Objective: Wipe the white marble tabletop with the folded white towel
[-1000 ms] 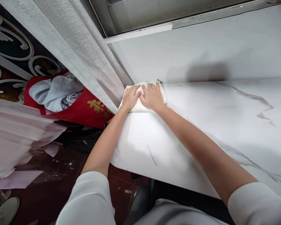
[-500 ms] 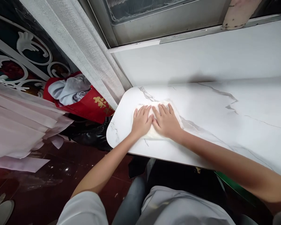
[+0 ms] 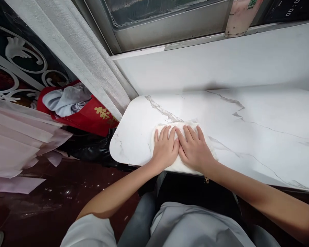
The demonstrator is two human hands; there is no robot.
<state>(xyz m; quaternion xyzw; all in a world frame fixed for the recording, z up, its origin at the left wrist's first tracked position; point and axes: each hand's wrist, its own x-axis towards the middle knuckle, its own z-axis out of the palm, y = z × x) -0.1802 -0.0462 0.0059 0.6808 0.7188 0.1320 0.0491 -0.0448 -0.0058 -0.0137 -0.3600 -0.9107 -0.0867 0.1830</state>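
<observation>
While the left hand (image 3: 165,148) presses down flat, the right hand (image 3: 195,147) lies right beside it — both unclenched, fingers spread, palms down on a white cloth (image 3: 181,166)! That cloth sits directly beneath them, at the near edge of the marble-patterned surface (image 3: 134,130). Well to their left, a red bag (image 3: 89,118) — gold-printed — holds crumpled grey fabric (image 3: 67,100).
</observation>
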